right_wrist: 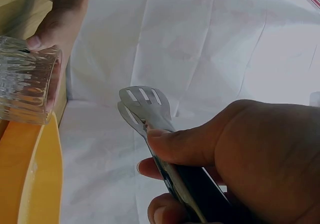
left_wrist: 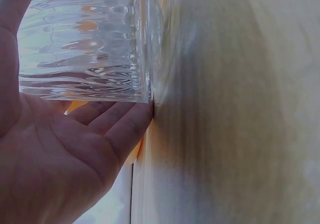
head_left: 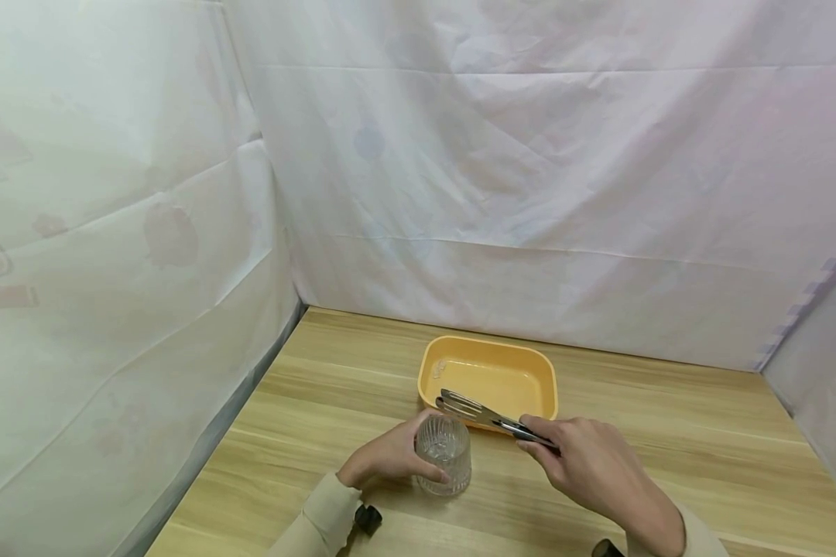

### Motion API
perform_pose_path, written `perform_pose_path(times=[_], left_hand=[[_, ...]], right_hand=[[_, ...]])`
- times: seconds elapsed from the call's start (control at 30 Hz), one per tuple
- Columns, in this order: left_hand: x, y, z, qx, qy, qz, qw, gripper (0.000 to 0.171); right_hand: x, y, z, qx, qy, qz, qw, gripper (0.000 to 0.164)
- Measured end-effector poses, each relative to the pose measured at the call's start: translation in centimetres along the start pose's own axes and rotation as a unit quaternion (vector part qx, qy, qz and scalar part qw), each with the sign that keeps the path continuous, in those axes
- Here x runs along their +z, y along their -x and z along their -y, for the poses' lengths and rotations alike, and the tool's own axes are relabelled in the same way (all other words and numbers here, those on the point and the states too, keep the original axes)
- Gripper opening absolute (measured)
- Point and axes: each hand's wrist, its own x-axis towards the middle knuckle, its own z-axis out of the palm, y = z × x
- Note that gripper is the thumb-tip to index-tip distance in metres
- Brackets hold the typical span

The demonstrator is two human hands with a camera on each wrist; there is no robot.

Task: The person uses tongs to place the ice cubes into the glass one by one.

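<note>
A clear ribbed glass (head_left: 454, 463) stands upright on the wooden table, seen close up in the left wrist view. My left hand (head_left: 392, 451) holds it from the left, thumb on the near side and fingers round the far side. Metal tongs (head_left: 470, 408) with slotted ends and a dark handle are gripped in my right hand (head_left: 592, 464). Their ends hover over the near rim of a yellow tray (head_left: 552, 381), close above the glass. The slotted ends lie near each other, with nothing visible between them. A small clear piece (head_left: 439, 370) lies at the tray's left end.
The wooden table (head_left: 669, 433) runs back to a white cloth (head_left: 529, 193) hung behind it. Another white cloth (head_left: 125, 309) hangs along the left side. The tray stands just beyond the glass, close to my hands.
</note>
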Motion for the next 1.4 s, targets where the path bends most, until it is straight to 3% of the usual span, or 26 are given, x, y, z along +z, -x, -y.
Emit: perform_pose_path(times=[0.47,0.57,0.73,1.1,1.4], left_hand=[[0.0,0.0,0.1,0.002,0.003,-0.001,1.0000,0.084],[0.0,0.0,0.1,0.001,0.001,0.000,1.0000,0.083],[0.0,0.0,0.1,0.004,-0.001,0.000,1.0000,0.083],[0.1,-0.1,0.5,0.004,-0.007,-0.003,1.0000,0.083],[-0.1,-0.2,0.5,-0.001,-0.018,-0.003,0.9998,0.084]], right_hand=[[0.4,-0.3,-0.5,-0.005,0.009,-0.016,1.000,0.025],[0.5,-0.6,-0.7,0.013,0.008,-0.006,1.000,0.021],[1.0,-1.3,-1.2,0.053,0.000,0.024,0.998,0.037],[3.3,-3.8,-3.5,0.125,-0.030,0.077,0.989,0.044],[5.7,-5.8,-4.4,0.138,-0.033,0.083,0.986,0.044]])
